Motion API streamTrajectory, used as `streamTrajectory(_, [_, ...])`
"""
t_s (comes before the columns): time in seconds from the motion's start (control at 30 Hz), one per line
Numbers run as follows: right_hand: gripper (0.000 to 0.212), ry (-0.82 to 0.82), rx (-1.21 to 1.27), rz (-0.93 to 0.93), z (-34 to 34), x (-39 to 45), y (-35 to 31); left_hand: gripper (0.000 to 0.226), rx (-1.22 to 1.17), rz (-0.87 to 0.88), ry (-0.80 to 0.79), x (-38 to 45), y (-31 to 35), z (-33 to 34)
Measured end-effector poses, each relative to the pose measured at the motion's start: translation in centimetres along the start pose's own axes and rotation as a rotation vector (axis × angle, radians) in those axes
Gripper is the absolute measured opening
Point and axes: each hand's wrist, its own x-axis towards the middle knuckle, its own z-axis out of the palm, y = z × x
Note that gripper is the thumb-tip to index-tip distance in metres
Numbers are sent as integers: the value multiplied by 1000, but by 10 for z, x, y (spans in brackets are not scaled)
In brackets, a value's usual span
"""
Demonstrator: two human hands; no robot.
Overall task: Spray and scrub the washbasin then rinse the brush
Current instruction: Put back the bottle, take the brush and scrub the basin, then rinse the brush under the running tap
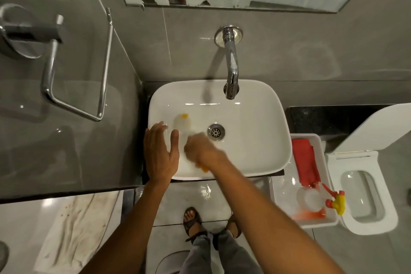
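Note:
The white washbasin (255, 140) sits below a chrome wall tap (231, 69), with its drain (216, 132) near the middle. My right hand (200, 151) is blurred by motion and closed around a white brush with yellow ends (183, 121), which lies against the basin's left inner wall. A yellow tip shows below the fist. My left hand (161, 151) lies flat, fingers spread, on the basin's left rim. A spray bottle (315, 200) with a red and yellow trigger lies in the white tray (280, 193) to the right.
A red cloth (305, 162) lies in the tray beside the bottle. A toilet (367, 196) stands at the far right. A chrome towel ring (77, 73) projects from the left wall. A stained white towel (73, 231) lies at lower left. My sandalled feet (192, 221) are on the floor below.

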Motion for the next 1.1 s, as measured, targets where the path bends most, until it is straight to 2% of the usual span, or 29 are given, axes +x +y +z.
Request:
streamTrajectory(0.17, [26, 213, -54, 303, -92, 15, 96, 74, -1, -29, -33, 0, 3, -2])
streamTrajectory(0.27, [23, 101, -98, 380, -85, -18, 151, 72, -12, -25, -22, -1, 7, -6])
streamTrajectory(0.33, [22, -26, -115, 347, -52, -45, 155, 73, -9, -9, -17, -2, 10, -9])
streamTrajectory(0.43, [23, -149, -70, 202, 1, -75, 125, 76, 14, -4, -79, -2, 17, -15])
streamTrajectory(0.53, [23, -179, -46, 94, 18, -89, 84, 55, 50, 33, -106, -4, 25, -20])
streamTrajectory(0.6, [19, -128, 5, 61, 19, -91, 71, 46, 16, 50, -89, 2, 34, -24])
streamTrajectory(0.7, [13, 6, 242, 113, 29, -99, 72, 44, -65, 65, -138, 23, 60, -35])
streamTrajectory(0.77, [35, 130, 333, 103, 36, -100, 79, 45, -90, 93, -209, 39, 86, -41])
streamTrajectory(0.8, [40, 187, 374, 128, 36, -99, 82, 47, -92, 114, -231, 46, 101, -43])
streamTrajectory(0.9, [45, 317, 429, 146, 33, -99, 88, 57, -91, 138, -230, 67, 149, -42])
streamTrajectory(1.0, [50, 376, 438, 169, 26, -106, 90, 70, -47, 87, -217, 86, 190, -39])
streamTrajectory(1.1, [49, 421, 449, 170, 19, -113, 88, 65, 58, 30, -263, 97, 212, -37])
